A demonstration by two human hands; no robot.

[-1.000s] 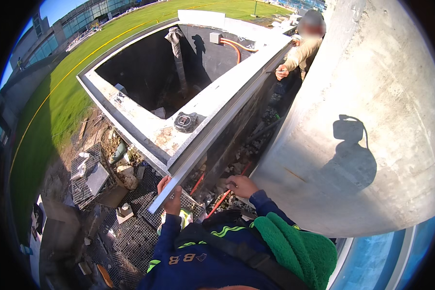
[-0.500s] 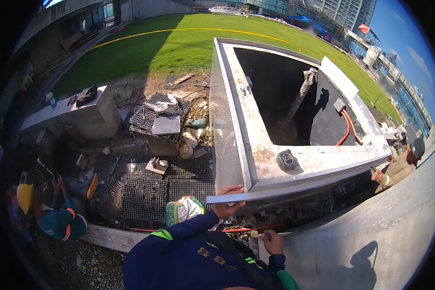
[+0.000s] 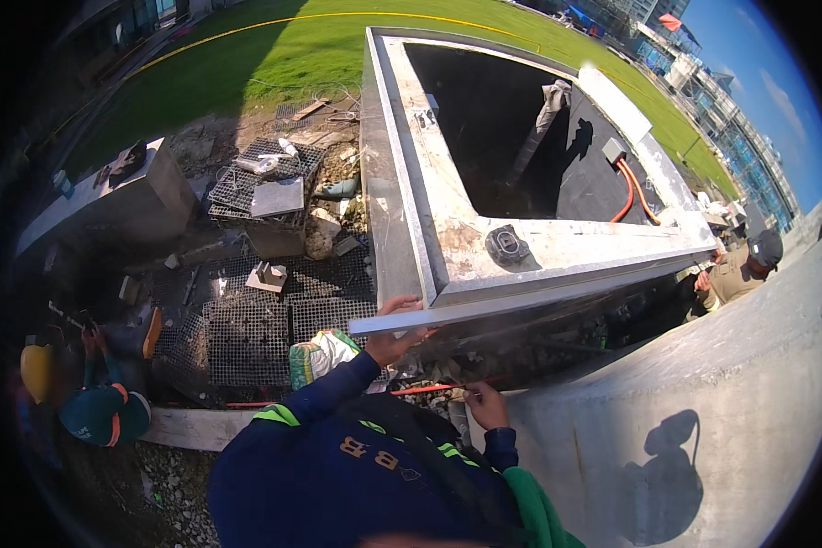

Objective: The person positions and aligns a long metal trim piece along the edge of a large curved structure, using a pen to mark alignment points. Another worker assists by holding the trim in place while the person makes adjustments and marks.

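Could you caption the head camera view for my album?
Left hand holding a long pale bar along the side of an open box in sunlight.

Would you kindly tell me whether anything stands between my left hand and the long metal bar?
Nothing visible does: your left hand is already around the long metal bar near its close end, beside the corner of the box's pale rim.

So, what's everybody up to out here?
One person's left hand is around the near end of a long metal bar running along the edge of an open box-like structure. Their right hand is lower, near the curved concrete wall; whether it holds anything is unclear. Another person's hand is by the bar's far end.
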